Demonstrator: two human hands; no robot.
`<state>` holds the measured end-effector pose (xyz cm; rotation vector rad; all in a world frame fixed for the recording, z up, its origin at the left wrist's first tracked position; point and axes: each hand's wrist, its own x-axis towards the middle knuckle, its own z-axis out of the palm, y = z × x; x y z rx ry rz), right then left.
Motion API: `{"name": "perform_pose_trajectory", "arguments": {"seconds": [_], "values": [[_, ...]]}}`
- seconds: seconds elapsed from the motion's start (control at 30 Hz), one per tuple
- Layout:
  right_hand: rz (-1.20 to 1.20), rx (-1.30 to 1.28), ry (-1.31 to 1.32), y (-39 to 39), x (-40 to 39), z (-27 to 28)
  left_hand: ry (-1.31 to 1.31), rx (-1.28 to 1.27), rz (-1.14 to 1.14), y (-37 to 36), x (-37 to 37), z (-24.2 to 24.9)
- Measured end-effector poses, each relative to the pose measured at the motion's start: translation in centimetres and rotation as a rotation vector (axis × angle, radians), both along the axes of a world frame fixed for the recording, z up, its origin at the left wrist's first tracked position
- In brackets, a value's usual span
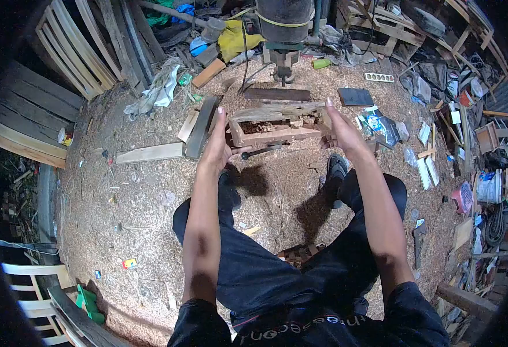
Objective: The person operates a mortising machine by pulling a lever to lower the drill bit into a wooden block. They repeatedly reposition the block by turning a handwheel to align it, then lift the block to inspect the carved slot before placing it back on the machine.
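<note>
A hollow, box-like piece of weathered wood [277,137] lies ahead of my feet, its rough top edge splintered and brown crumbly bits inside. My left hand [219,144] is at its left end, thumb pointing up and fingers stretched inward near its lower corner. At the opposite end is my right hand [345,137], palm turned inward and thumb raised; its fingertips overlap the lower right corner. Both hands look open, flanking the wood. A dark, long-handled tool [262,151] lies just in front of the box, close to my left fingertips.
Behind the box are a dark wooden bar [277,94] and a hanging machine [283,34]. Planks [201,127] lie to the left, a dark flat block [356,97] and plastic packets [375,122] to the right. Wood shavings cover the floor [150,208]. Scrap piles line the walls.
</note>
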<state>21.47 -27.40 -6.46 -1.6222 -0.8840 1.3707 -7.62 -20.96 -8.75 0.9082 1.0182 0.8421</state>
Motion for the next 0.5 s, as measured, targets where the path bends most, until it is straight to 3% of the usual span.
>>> {"name": "perform_pose_trajectory", "arguments": {"seconds": [0.5], "values": [[-0.043, -0.1, -0.069, 0.2, 0.9, -0.5, 0.173, 0.034, -0.075, -0.1, 0.3, -0.6]]}}
